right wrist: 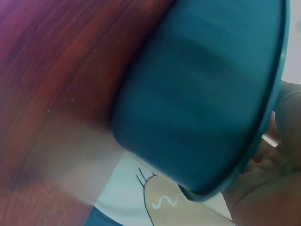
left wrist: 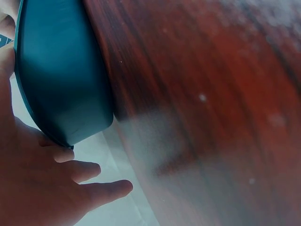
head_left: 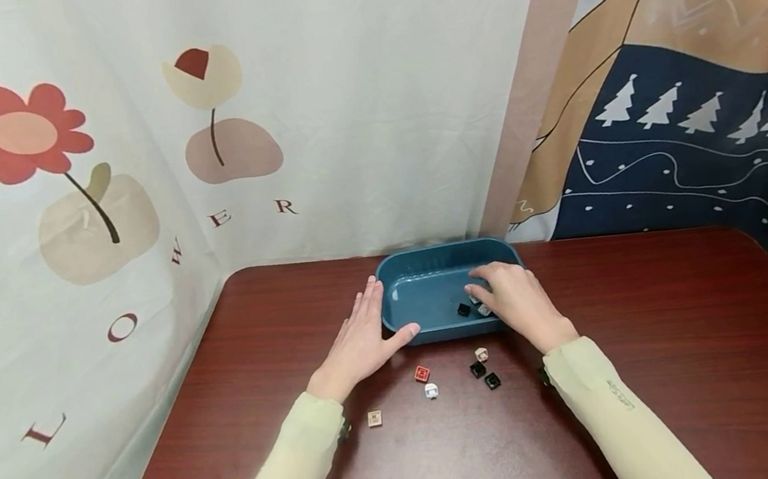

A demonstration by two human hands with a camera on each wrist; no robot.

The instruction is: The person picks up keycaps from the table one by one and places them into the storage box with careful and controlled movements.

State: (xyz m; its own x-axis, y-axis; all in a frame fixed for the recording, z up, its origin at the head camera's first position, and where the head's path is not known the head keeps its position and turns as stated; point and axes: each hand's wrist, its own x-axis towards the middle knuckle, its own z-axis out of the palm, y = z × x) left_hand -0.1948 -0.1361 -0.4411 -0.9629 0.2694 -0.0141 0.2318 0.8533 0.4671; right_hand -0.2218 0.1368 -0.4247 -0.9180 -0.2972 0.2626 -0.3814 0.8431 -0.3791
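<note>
The right hand's point(head_left: 514, 298) thumb and forefinger stand apart over the right part of the blue tray point(head_left: 446, 333), above a black keycap point(head_left: 464, 309) and paler ones inside it, though whether the hidden fingers hold anything cannot be told, while the left hand's point(head_left: 361, 335) straight fingers rest against the tray's left end. The step in hand looks like handling keycaps within the tray; with a red keycap point(head_left: 422, 374) and others on the table point(head_left: 678, 361) before it, the next move probably calls for a light fingertip pinch.
</note>
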